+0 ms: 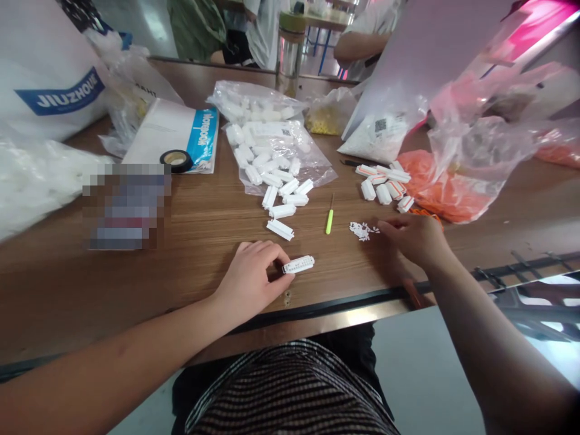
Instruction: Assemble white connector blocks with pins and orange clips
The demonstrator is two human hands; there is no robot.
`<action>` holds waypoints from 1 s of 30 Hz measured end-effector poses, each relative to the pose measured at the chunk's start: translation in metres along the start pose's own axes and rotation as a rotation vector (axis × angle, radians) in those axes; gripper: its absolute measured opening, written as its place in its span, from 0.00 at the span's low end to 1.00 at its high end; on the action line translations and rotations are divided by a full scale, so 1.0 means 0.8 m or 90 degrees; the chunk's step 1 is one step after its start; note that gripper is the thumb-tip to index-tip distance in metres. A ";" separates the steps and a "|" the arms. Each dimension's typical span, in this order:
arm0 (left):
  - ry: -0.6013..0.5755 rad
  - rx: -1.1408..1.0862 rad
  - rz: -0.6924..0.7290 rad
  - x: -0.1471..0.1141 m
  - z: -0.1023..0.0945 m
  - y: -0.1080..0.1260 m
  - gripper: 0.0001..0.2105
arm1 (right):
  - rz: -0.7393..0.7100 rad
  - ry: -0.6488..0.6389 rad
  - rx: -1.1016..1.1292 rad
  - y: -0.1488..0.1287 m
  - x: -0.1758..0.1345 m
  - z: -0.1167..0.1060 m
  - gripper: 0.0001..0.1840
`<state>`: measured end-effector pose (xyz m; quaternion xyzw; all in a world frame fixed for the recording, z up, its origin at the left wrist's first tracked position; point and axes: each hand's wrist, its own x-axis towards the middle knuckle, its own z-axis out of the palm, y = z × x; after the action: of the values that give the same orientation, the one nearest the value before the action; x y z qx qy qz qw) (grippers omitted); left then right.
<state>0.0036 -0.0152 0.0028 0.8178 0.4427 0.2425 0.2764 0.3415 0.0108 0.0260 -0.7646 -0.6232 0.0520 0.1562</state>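
White plastic block is pinched at one end by the left grip near the front edge of the worktop, and the tiny white pieces could scatter if the right grip, narrow, holding I cannot tell what, brushes them.

white oblong block with rows of holes, held at one end, tiny white pieces heaped farther right
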 end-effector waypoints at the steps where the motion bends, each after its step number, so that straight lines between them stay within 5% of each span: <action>1: -0.001 0.000 0.000 0.000 0.000 0.000 0.05 | 0.027 -0.011 -0.008 0.012 0.006 0.000 0.13; 15: 0.005 0.007 0.002 0.000 0.001 -0.001 0.04 | -0.051 0.015 -0.094 0.016 -0.002 0.012 0.15; 19: 0.006 0.010 0.003 0.000 0.002 -0.001 0.04 | -0.010 -0.007 -0.117 0.012 0.007 0.010 0.12; 26: 0.019 0.009 0.010 -0.001 0.003 -0.001 0.05 | 0.096 -0.012 0.076 0.000 0.004 0.000 0.11; 30: 0.012 -0.001 0.010 -0.001 0.002 -0.001 0.05 | -0.044 0.007 0.247 -0.048 -0.028 0.002 0.11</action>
<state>0.0039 -0.0158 0.0010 0.8187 0.4387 0.2528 0.2708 0.3001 -0.0037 0.0337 -0.6986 -0.6264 0.1619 0.3055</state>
